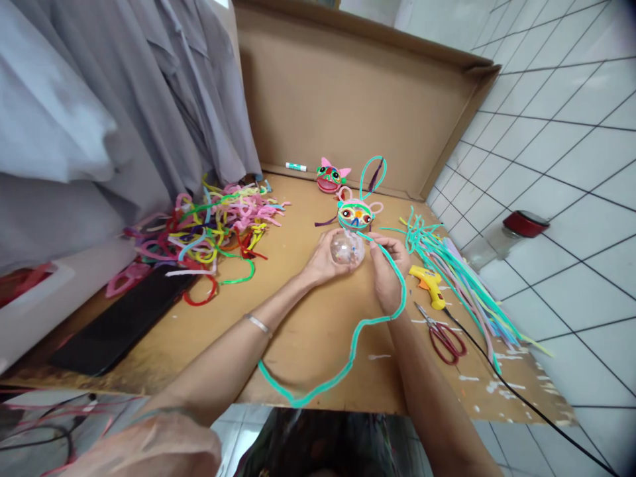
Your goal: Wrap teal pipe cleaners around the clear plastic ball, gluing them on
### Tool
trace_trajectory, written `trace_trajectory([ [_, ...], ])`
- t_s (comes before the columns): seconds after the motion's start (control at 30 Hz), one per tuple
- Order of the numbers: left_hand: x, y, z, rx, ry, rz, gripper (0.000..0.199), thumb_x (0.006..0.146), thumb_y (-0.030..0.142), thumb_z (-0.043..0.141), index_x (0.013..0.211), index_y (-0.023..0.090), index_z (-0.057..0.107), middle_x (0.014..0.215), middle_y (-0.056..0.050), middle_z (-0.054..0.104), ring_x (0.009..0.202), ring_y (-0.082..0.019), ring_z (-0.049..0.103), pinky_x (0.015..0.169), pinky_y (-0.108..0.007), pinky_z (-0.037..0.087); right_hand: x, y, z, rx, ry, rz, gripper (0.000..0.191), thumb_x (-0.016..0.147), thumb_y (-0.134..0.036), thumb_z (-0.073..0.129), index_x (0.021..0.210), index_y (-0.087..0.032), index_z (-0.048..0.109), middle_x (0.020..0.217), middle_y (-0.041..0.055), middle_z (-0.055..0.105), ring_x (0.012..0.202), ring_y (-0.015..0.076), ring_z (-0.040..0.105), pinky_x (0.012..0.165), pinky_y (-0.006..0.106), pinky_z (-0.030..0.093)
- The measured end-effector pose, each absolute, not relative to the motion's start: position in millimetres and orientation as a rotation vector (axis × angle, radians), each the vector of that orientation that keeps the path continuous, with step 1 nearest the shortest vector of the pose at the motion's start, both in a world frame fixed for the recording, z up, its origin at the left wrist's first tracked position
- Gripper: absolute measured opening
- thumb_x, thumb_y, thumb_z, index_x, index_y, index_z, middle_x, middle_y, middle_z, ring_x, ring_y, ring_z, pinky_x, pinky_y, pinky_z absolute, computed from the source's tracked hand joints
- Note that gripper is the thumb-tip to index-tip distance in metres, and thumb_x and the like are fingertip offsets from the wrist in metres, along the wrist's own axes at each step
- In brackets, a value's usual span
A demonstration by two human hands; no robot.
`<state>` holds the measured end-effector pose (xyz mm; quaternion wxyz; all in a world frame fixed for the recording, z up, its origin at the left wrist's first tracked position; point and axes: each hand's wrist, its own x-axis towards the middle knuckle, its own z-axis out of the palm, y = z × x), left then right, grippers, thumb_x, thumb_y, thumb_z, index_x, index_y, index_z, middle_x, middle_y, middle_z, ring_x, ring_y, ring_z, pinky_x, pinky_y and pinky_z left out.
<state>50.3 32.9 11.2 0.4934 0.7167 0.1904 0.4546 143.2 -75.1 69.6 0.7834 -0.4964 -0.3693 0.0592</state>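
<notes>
A clear round ball (342, 249) rests in my left hand (325, 258), whose fingers curl round its left side. My right hand (390, 268), at the ball's right, pinches a long teal fuzzy strip (354, 341) near its end. That end reaches the top of the ball, and the rest loops down over my right wrist and across the table toward my left forearm. Just beyond the ball sits a decorated face ornament (356, 215) with pink loop ears and a teal hanging loop. A second ornament (330, 177) with pink pointed ears stands behind it.
Tangled coloured strips (213, 228) and a black phone-like slab (119, 321) lie left. At right are a yellow glue gun (431, 286) with a black cord, red-handled scissors (444, 341) and straight strips (457, 271). A marker (296, 167) lies by the cardboard wall (348, 99).
</notes>
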Motion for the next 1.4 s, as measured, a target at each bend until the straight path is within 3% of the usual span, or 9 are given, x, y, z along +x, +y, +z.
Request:
trace_trajectory([
  [0.17,44.0,9.2,26.3,1.818,0.434,1.188,0.078,0.049,0.02,0.089,0.121,0.02,0.059,0.125,-0.013,0.059,0.121,-0.035,0.054,0.107,-0.049,0.039,138.7,-89.6,70.8,-1.19,-0.763,0.038,0.01,0.072,-0.028,0.068,0.076,-0.02,0.062,0.077,0.0019,0.071,0.076,0.0169,0.066,0.078,0.033,0.053],
  [0.33,40.2,-4.8,29.7,1.822,0.418,1.154,0.077,0.046,0.019,0.088,0.117,0.019,0.06,0.124,-0.013,0.06,0.122,-0.036,0.052,0.11,-0.048,0.037,137.9,-94.4,68.5,-1.223,-0.699,-0.017,0.012,0.076,-0.029,0.067,0.081,-0.019,0.062,0.08,0.0022,0.07,0.075,0.0163,0.067,0.077,0.032,0.053],
  [0.53,42.7,-3.7,16.4,1.558,0.487,0.919,0.096,0.046,0.035,0.091,0.13,0.022,0.046,0.134,-0.012,0.054,0.125,-0.031,0.052,0.11,-0.046,0.04,152.9,-87.2,56.2,-1.126,-0.56,0.01,0.016,0.077,-0.034,0.066,0.08,-0.021,0.055,0.077,-0.0021,0.065,0.076,0.0148,0.065,0.078,0.031,0.051],
  [0.7,42.3,10.5,12.5,1.266,0.544,1.01,0.089,0.049,0.044,0.091,0.125,0.023,0.05,0.129,-0.01,0.058,0.12,-0.029,0.057,0.105,-0.041,0.045,161.5,-85.8,48.8,-1.241,-0.527,-0.12,0.017,0.075,-0.035,0.066,0.08,-0.021,0.057,0.073,-0.0042,0.057,0.069,0.0122,0.055,0.07,0.027,0.047],
  [0.83,41.7,21.5,9.2,1.089,0.606,1.198,0.084,0.052,0.045,0.089,0.124,0.025,0.05,0.129,-0.009,0.059,0.119,-0.027,0.057,0.102,-0.037,0.047,163.2,-81.7,34.9,-1.334,-0.578,-0.015,0.02,0.07,-0.037,0.067,0.075,-0.021,0.057,0.066,-0.0052,0.055,0.063,0.0116,0.05,0.064,0.025,0.043],
  [1.13,43.5,19.1,7.5,1.03,0.547,1.204,0.082,0.055,0.047,0.088,0.124,0.026,0.049,0.132,-0.009,0.058,0.121,-0.027,0.058,0.1,-0.037,0.049,161.9,-81.9,25.8,-1.238,-0.637,0.223,0.022,0.075,-0.034,0.062,0.089,-0.02,0.071,0.068,-0.0019,0.071,0.072,0.0159,0.065,0.083,0.033,0.048],
  [1.27,42.4,17.0,10.1,1.134,0.557,1.215,0.09,0.049,0.047,0.089,0.126,0.023,0.047,0.133,-0.012,0.057,0.123,-0.029,0.056,0.105,-0.04,0.046,158.2,-84.0,35.6,-1.146,-0.655,0.325,0.021,0.078,-0.035,0.062,0.09,-0.02,0.068,0.076,0.0015,0.076,0.073,0.0178,0.069,0.081,0.036,0.052],
  [1.4,39.6,14.9,13.2,1.23,0.562,1.198,0.096,0.048,0.05,0.09,0.128,0.022,0.046,0.137,-0.014,0.054,0.127,-0.031,0.053,0.111,-0.043,0.041,154.3,-85.5,42.5,-1.086,-0.732,0.376,0.03,0.078,-0.041,0.07,0.099,-0.021,0.065,0.104,0.0074,0.077,0.09,0.0213,0.072,0.091,0.042,0.053],
])
